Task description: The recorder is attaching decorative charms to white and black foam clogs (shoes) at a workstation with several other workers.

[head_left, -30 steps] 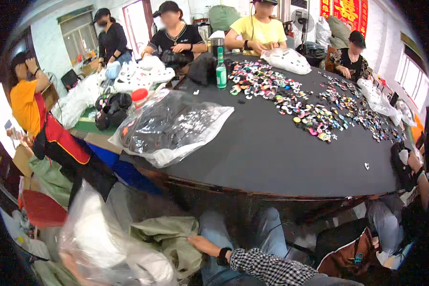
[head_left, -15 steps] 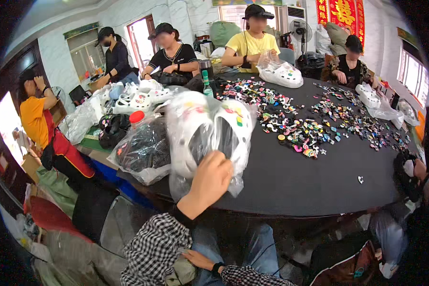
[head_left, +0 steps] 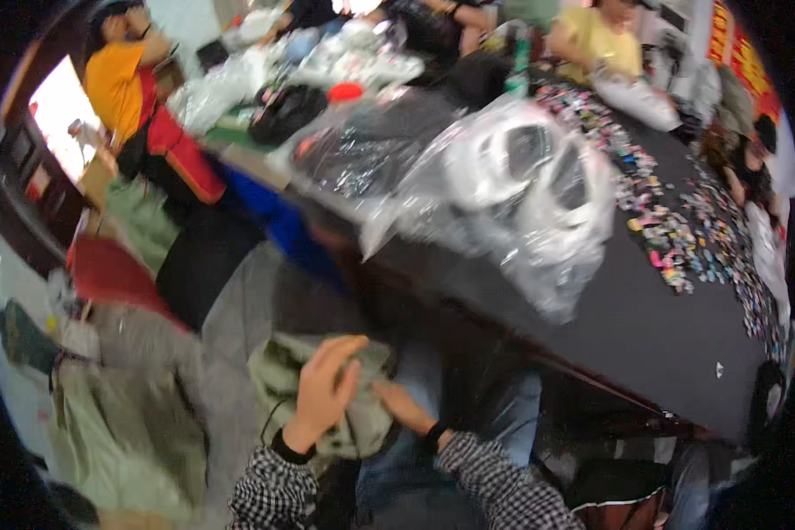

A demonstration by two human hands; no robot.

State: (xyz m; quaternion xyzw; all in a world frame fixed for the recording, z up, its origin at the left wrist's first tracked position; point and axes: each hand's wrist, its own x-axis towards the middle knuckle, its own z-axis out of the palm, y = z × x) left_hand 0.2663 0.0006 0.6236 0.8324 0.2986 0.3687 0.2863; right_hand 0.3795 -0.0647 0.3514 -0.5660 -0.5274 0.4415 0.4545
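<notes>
An olive-green cloth bag rests by my lap, below the table edge. Over it is my left hand, fingers stretched and thumb apart, with nothing visible in them. My right hand reaches to the bag's right side; its fingertips are blurred against the cloth, so their grip is unclear. On the table ahead, a pair of white clogs lies inside a clear plastic bag, apart from both hands.
A dark bundle in clear plastic and a red lid are left of the clogs. Colourful small charms spread across the black table. A green bottle stands behind. Several people work around; one wears orange.
My left hand has let go of the bagged clogs and come down to the green bag. The clogs now lie on the table. The view has swung left and down.
</notes>
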